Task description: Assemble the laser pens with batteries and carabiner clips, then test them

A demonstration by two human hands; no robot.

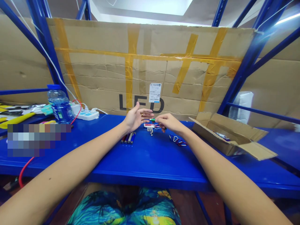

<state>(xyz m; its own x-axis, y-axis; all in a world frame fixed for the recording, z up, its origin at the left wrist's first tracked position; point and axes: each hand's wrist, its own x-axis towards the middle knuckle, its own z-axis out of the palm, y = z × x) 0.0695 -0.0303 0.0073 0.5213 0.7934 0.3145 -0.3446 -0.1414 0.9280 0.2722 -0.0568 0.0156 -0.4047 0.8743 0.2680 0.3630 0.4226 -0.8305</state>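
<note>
My left hand (137, 117) is raised over the far part of the blue table, palm turned inward and fingers stretched out. A small gold-coloured glint shows at its fingers; I cannot tell what it is. Closed fingers of my right hand (168, 122) grip a slim green mini flashlight (152, 120), whose end points toward the left fingertips. Just below lie red and silver mini flashlights (150, 126) and a cluster of small button cells (150, 130). A row of several dark and silver tubes (128, 138) lies near my left wrist. Several carabiners (177, 140) rest beside my right forearm.
An open cardboard box (217, 137) with shiny items inside stands at the right. At the left are a blue-capped bottle (59, 104), a white power strip (86, 114) and yellow-handled tools (21, 120). A large taped cardboard sheet (100, 72) walls off the back, between blue posts.
</note>
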